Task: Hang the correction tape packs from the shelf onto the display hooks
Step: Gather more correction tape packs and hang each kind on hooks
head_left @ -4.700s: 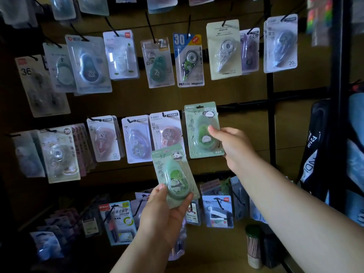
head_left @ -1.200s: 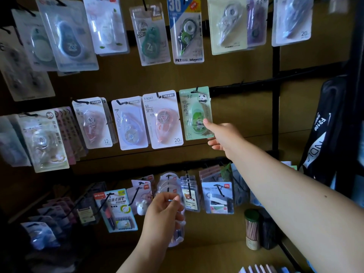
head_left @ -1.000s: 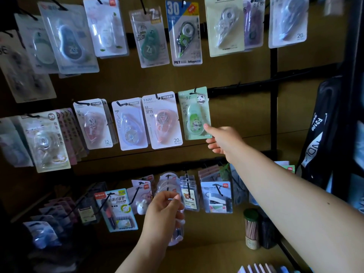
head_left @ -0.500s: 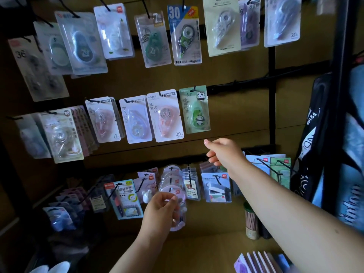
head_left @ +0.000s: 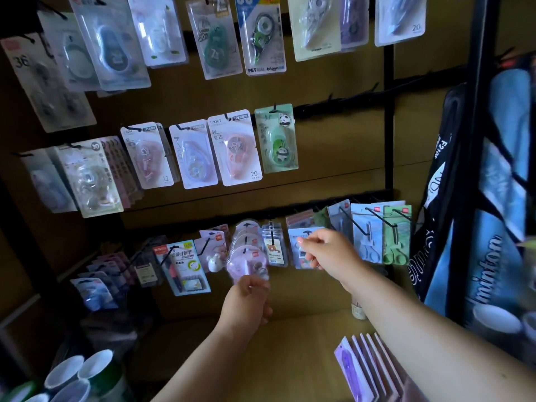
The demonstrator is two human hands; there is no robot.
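Note:
A green panda correction tape pack hangs on a hook at the right end of the middle row. Beside it hang a pink pack and other clear packs. My left hand is low at the bottom row, fingers pinched on the lower edge of a round pink-purple pack that hangs on a hook there. My right hand hovers in front of a blue-white pack on the bottom row, fingers loosely curled, holding nothing that I can see.
More packs hang along the top row. Scissors packs hang at the bottom right. A cardboard shelf lies below, with purple booklets at right and white cups at lower left. A dark badminton bag stands at right.
The green pack that my left hand held earlier now hangs on the middle-row hook. My right hand has dropped from that pack to the bottom row. The camera has tilted down.

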